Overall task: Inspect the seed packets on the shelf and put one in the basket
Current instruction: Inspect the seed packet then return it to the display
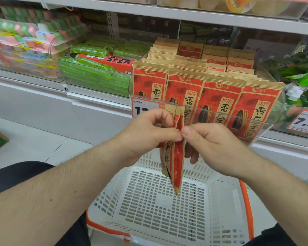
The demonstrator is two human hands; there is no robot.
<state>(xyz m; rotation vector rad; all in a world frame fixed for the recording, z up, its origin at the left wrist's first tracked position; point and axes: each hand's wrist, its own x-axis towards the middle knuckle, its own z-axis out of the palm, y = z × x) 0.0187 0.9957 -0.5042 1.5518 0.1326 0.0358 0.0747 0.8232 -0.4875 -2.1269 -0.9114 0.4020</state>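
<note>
L hand (146,132) + R hand (208,139): both grips pinch one seed packet (176,157), edge-on, upright betw. thumbs. Directly below grips: white basket (149,201), packet tip hangs over it, not touching. Behind grips: clear shelf bin (256,119) w/ rows of same packets (219,103).

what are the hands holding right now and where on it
Both hands hold one red seed packet, seen edge-on above the white basket. The left hand and right hand pinch it from either side on its upper half.
</note>
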